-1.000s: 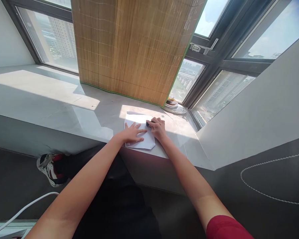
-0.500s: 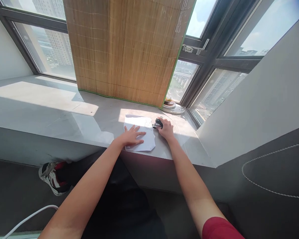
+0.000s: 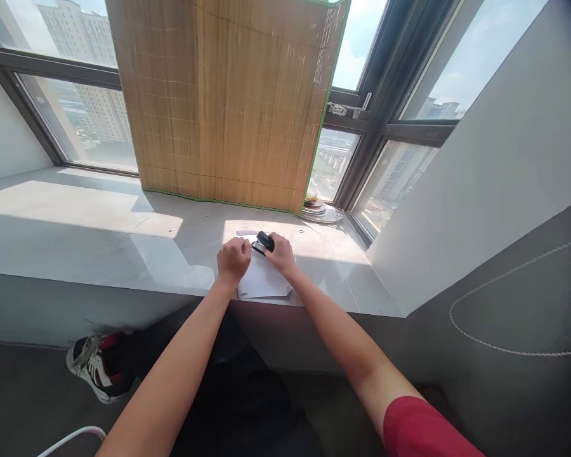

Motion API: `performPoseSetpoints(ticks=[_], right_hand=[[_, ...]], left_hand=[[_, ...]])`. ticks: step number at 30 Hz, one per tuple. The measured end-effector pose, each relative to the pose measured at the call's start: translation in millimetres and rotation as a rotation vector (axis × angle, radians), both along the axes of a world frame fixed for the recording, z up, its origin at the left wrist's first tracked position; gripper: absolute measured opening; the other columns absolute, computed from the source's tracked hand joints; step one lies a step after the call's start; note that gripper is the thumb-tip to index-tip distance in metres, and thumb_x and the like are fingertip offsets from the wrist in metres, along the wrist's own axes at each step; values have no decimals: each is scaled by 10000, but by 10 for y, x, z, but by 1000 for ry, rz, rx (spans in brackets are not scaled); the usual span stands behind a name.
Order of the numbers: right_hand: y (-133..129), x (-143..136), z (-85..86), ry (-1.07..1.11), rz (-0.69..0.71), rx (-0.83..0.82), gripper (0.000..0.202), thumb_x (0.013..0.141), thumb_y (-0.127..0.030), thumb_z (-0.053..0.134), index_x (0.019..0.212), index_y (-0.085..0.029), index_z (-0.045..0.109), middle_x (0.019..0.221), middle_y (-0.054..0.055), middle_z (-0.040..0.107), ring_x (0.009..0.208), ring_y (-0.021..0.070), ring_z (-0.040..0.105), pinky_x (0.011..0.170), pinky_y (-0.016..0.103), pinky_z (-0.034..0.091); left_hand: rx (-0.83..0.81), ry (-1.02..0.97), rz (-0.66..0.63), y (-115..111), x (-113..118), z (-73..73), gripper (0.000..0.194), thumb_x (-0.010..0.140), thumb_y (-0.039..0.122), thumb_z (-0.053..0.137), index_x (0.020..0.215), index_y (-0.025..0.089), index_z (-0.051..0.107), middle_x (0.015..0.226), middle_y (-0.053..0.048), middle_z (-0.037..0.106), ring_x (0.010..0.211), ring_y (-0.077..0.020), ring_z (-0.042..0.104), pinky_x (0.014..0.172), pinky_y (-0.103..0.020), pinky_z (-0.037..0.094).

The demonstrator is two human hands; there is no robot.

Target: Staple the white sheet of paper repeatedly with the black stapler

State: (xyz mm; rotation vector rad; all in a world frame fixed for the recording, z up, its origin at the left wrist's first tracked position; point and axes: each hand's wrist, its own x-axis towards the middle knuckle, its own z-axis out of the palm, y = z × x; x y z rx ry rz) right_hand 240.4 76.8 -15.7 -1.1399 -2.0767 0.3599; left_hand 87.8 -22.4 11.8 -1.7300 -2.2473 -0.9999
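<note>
My right hand [image 3: 282, 255] grips a black stapler [image 3: 265, 241], which is tilted over the upper part of a white sheaf of paper [image 3: 262, 279] on the window ledge. My left hand [image 3: 234, 259] is closed, its fingers curled at the paper's upper left side, close to the stapler's front end. Whatever lies between those fingers is hidden. The paper's lower half shows between my two forearms, near the ledge's front edge.
A bamboo blind [image 3: 219, 114] hangs down to the pale ledge [image 3: 152, 254] behind the paper. Stacked plates [image 3: 321, 211] stand in the right corner by the window. Small dark bits [image 3: 301, 231] lie right of the stapler. A beaded cord [image 3: 457, 317] hangs at the right.
My left hand was spread flat on the paper and is now closed at its upper left. My right hand has moved left with the stapler, from the paper's right edge to over it.
</note>
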Motion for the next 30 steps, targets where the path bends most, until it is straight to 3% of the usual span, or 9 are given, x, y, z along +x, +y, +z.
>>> performPoseSetpoints(ticks=[3,5,12,15,20,23,26,30], right_hand=[[-79,-173,-118,-17,26,-11,150,865,-230,666,964,-252,556,1000,47,704,922,242,606,793,333,445],[-70,-79,-166,-19,25,-11,149,864,-244,664,957,-254,548,1001,44,703,915,241,607,784,330,440],[76,995,-175,-67,-167,-54,146,880,-308,646,1011,-258,607,1011,56,726,940,258,654,818,356,483],[71,1230,-161,-87,-225,-69,171,883,-316,652,1042,-259,628,1022,63,746,948,268,671,830,373,504],[116,1289,-90,-39,-212,-137,224,906,-438,685,1046,-263,667,1024,66,761,952,272,688,841,387,520],[305,1388,16,149,-261,-65,324,991,-534,542,1043,-244,677,1079,99,768,978,268,691,929,424,532],[588,1442,104,142,-290,55,296,991,-416,473,1058,-214,679,1157,134,764,1072,269,685,1053,452,502],[904,1274,105,-42,-92,31,207,896,-322,621,1055,-225,710,1254,134,763,1242,261,666,1097,419,492]], left_hand=[[-34,-31,9,-9,-2,8,364,1053,270,511,700,209,574,784,-83,673,697,-214,580,633,-331,277],[-51,-37,-2,-10,1,4,370,1039,263,522,675,208,550,772,-74,665,680,-204,555,624,-331,244],[-57,-79,-31,-8,-34,7,372,1016,250,498,655,205,573,764,-87,677,656,-202,538,614,-332,233],[-81,-87,-42,12,-50,-2,358,993,242,512,647,206,595,761,-90,685,656,-208,542,613,-331,242],[-76,-89,-58,13,-52,-22,367,987,241,509,627,213,578,720,-80,654,636,-204,516,610,-330,256],[-52,-110,-73,-2,-65,-29,387,976,227,506,590,223,508,663,-64,594,606,-195,459,604,-335,251],[-22,-141,-78,-2,-77,-20,402,958,210,509,569,233,411,611,-41,506,586,-182,395,599,-337,239],[19,-172,-62,3,-84,-1,428,943,210,512,579,239,289,579,-17,417,564,-165,303,585,-331,223]])
